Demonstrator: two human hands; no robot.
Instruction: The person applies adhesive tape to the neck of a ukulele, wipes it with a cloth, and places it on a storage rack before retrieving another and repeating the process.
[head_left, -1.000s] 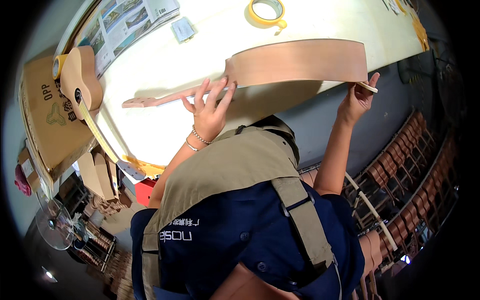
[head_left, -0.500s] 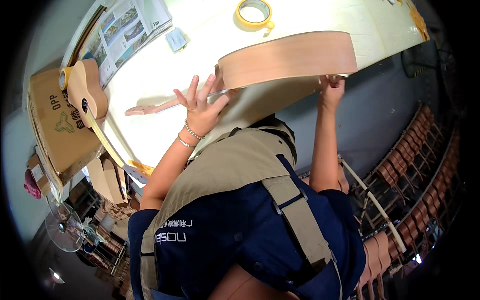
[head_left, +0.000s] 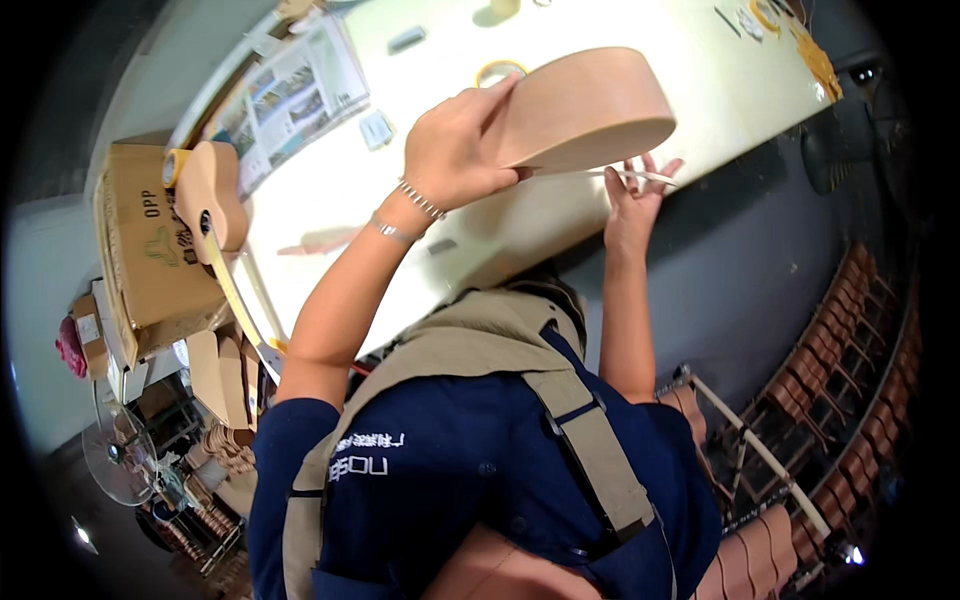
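A light-brown wooden ukulele [head_left: 585, 110] is raised over the white table, the side of its body toward me. My left hand [head_left: 455, 150] is closed round the end of the body where the neck joins. The blurred headstock [head_left: 318, 243] shows beyond my left forearm. At the body's lower right edge, my right hand [head_left: 632, 205] has a thin pale stick [head_left: 652, 178] across its partly spread fingers. How firmly those fingers grip it is hard to see. A second ukulele [head_left: 215, 195] leans against a cardboard box at the left.
The white table [head_left: 420, 90] carries a yellow tape roll [head_left: 500, 72], a small blue-grey block [head_left: 376, 130] and printed sheets [head_left: 305, 90]. The cardboard box [head_left: 150, 250] stands left. Racks of wooden instrument parts [head_left: 820, 320] line the right, and a fan [head_left: 118, 455] stands lower left.
My left hand has gone from open fingers beside the neck to a grip on the ukulele. The body has lifted and tilted, and my right hand has come slightly left and lower.
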